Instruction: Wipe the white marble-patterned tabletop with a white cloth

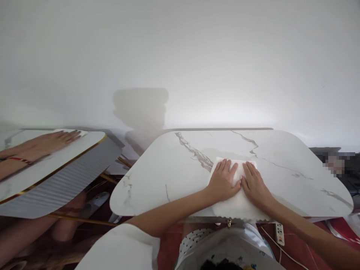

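Note:
A white cloth or paper towel (239, 206), which of the two I cannot tell, lies flat near the front edge of a white marble-patterned table (146, 176). My left hand (225, 180) rests palm down on its left part, fingers stretched forward. On the right part of the cloth my right hand (254, 183) lies flat too, its fingers pointing away from me. The thumbs nearly meet in the middle. One side of the cloth reaches the table's near edge. Both hands press from above and grip nothing.
At the left, another person's hands (60, 140) lie on a white sheet on a second marble-patterned table (92, 140) with a gold rim. A pale wall (219, 67) stands behind both tables. A power strip (279, 234) with a cord lies on the red floor below.

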Demonstrator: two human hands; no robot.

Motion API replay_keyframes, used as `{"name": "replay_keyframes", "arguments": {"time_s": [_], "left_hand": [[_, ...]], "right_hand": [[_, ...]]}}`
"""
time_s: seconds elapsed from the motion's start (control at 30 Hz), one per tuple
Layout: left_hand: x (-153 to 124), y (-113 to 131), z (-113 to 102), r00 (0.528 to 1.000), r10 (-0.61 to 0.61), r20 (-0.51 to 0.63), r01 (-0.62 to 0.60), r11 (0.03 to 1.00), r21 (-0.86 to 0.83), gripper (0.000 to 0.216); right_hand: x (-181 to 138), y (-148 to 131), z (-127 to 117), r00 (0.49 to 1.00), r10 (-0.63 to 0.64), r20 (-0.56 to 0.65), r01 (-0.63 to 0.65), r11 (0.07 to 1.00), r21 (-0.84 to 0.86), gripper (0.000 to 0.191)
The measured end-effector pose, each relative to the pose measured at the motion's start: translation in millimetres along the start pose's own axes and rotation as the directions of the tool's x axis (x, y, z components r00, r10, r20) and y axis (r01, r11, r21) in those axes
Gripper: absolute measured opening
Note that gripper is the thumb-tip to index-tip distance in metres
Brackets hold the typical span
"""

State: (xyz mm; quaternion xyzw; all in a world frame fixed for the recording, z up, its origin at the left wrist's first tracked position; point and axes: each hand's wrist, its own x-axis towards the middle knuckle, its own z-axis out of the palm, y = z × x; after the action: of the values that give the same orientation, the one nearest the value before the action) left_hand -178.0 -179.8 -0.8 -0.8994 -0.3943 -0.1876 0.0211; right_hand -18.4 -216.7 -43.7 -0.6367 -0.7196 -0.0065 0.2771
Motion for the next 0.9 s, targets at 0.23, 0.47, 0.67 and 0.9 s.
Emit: {"name": "replay_keyframes", "arguments": {"time_s": [0.23,0.47,0.67,0.9], "left_hand": [[53.7,-39.4,16.6,0.988,-0.155,-0.005,0.149,0.955,-0.255,0.042],[116.4,-74.2,39.2,0.988,-0.155,-0.025,0.153,0.985,-0.075,0.043],[158.1,-84.0,47.1,0.955,-0.282,-0.091,0.286,0.958,0.031,0.044],[169.9,-89.8,52.1,0.942,-0.335,-0.023,0.334,0.941,-0.059,0.053]], "right_hand": [[58.6,17.1,-1.6,0.995,0.043,0.087,-0.046,0.999,0.028,0.049],[133.9,41.8,19.2,0.997,-0.004,0.072,0.005,1.000,-0.014,0.045],[188.2,66.5,33.8,0.998,-0.021,0.053,0.023,0.999,-0.037,0.044],[207.5,67.4,31.9,0.991,-0.028,0.133,0.043,0.993,-0.109,0.048]]}}
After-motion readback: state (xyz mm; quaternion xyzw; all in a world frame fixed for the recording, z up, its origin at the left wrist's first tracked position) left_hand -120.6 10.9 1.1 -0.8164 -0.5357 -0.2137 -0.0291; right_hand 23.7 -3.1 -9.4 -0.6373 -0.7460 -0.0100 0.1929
